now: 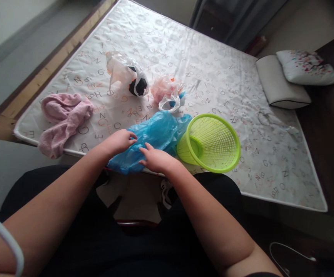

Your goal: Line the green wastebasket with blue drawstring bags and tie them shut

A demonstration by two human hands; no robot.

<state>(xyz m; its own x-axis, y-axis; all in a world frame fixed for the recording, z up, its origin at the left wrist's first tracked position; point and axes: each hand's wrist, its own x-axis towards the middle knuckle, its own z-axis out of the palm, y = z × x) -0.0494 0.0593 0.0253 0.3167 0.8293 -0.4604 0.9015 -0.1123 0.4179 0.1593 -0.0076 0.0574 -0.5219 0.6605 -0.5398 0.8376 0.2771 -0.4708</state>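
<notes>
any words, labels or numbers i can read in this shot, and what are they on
Mattress cover: scattered single printed capitals, no words; "Z", "N", "O", "R", "E" and "C" read clearly near the pink towel and the green basket. Those farther back are too small to read.
Blue plastic bag, under both hands: no print visible.
Clear bags: nothing legible.
Patterned pillow: a pattern only, no readable text.

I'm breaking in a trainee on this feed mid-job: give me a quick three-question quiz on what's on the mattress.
1. True or false: the green basket stands upright.
2. What do the left hand and right hand both touch?
3. The pink towel lies: A) inside the basket B) near the mattress corner, left of the hands C) on the pillow.

Key: 1 false, it lies on its side. 2 the blue plastic bag. 3 B.
</notes>
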